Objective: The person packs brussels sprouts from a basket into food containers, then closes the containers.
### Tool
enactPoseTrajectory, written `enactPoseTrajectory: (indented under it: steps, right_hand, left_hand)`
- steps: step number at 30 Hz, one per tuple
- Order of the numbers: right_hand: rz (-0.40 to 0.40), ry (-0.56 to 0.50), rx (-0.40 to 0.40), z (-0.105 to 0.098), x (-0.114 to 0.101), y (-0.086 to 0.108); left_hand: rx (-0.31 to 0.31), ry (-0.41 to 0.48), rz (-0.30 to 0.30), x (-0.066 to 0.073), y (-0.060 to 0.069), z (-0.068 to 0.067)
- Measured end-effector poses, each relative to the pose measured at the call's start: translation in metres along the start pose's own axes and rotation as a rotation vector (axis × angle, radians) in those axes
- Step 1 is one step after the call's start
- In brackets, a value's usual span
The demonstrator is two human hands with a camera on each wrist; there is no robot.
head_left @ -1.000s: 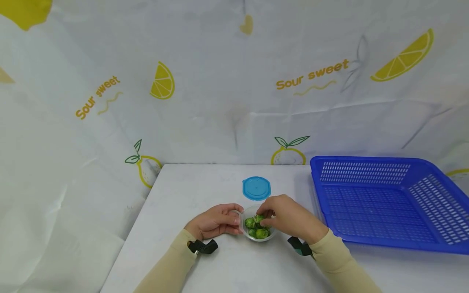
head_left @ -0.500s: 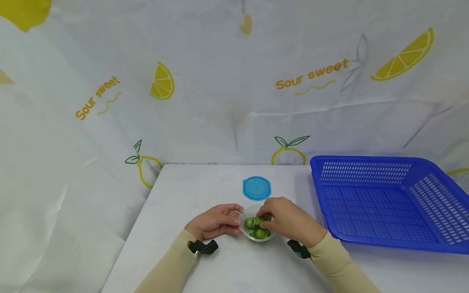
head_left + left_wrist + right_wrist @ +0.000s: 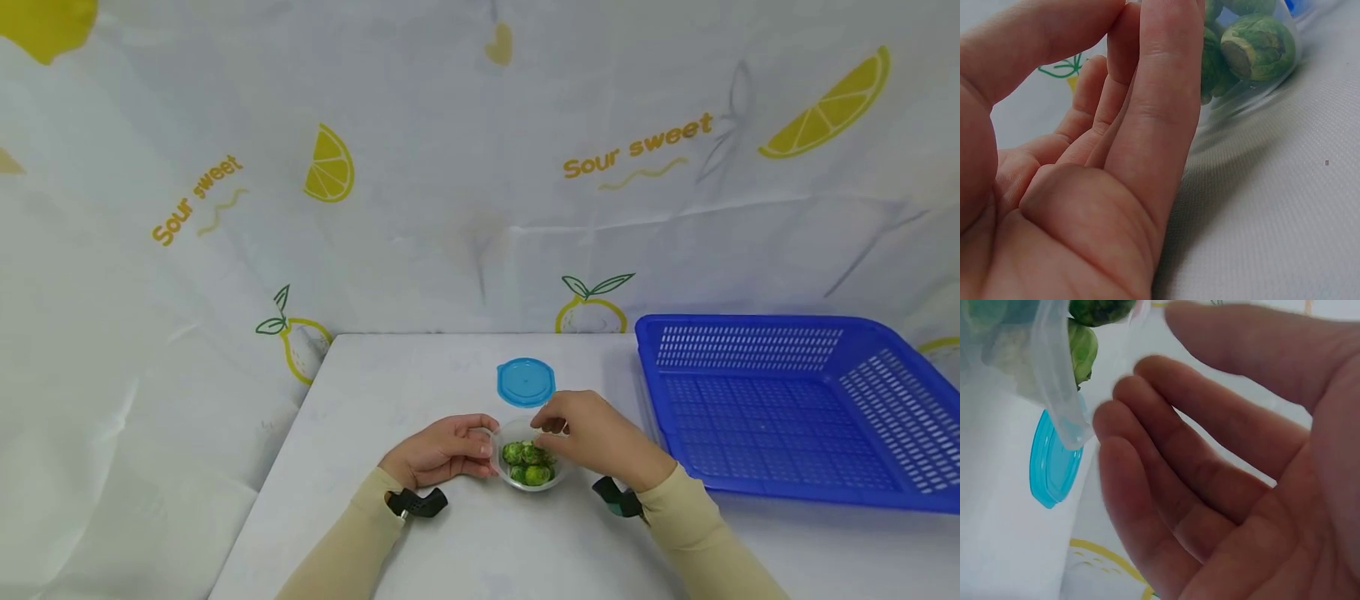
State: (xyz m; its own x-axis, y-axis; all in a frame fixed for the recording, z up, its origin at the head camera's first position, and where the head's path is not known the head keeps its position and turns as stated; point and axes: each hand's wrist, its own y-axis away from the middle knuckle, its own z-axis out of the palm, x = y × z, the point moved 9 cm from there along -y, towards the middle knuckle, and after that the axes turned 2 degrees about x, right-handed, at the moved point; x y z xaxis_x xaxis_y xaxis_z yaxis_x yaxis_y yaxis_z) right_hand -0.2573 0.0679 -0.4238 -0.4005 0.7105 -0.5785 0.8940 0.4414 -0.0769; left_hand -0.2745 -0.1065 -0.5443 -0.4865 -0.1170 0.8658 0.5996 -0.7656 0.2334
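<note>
A small clear plastic container (image 3: 531,488) stands on the white table with several green Brussels sprouts (image 3: 537,475) inside. My left hand (image 3: 446,452) holds its left rim between thumb and fingers. In the left wrist view, sprouts (image 3: 1263,49) show through the container wall beyond the fingers. Over the right side of the container is my right hand (image 3: 600,437), thumb and fingers apart. The right wrist view shows this hand (image 3: 1210,462) loosely bent and holding nothing, with the container's rim (image 3: 1054,394) beside the fingertips.
A blue lid (image 3: 526,382) lies flat on the table behind the container. To the right sits a large blue plastic basket (image 3: 795,493). A lemon-print cloth (image 3: 450,167) hangs behind the table.
My right hand has let go of a Brussels sprout in the container and risen slightly, its thumb and fingers spreading apart. The left hand keeps its hold on the rim.
</note>
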Motion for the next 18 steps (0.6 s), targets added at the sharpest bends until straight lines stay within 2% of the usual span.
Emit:
enactPoseTrajectory:
  steps: [5, 10, 14, 18]
  right_hand:
    - [0.08, -0.076, 0.145, -0.012, 0.021, -0.011]
    - [0.242, -0.138, 0.198, -0.008, 0.053, -0.026]
    - [0.355, -0.17, 0.205, -0.003, 0.075, -0.033]
    - [0.405, -0.173, 0.189, 0.0, 0.089, -0.039]
  left_hand:
    - [-0.003, 0.01, 0.0, -0.001, 0.0, -0.001]
    - [0.027, -0.012, -0.016, -0.003, -0.002, -0.006]
    - [0.114, -0.116, -0.033, 0.003, -0.002, -0.015]
    - [0.277, -0.222, -0.038, 0.022, -0.004, -0.034]
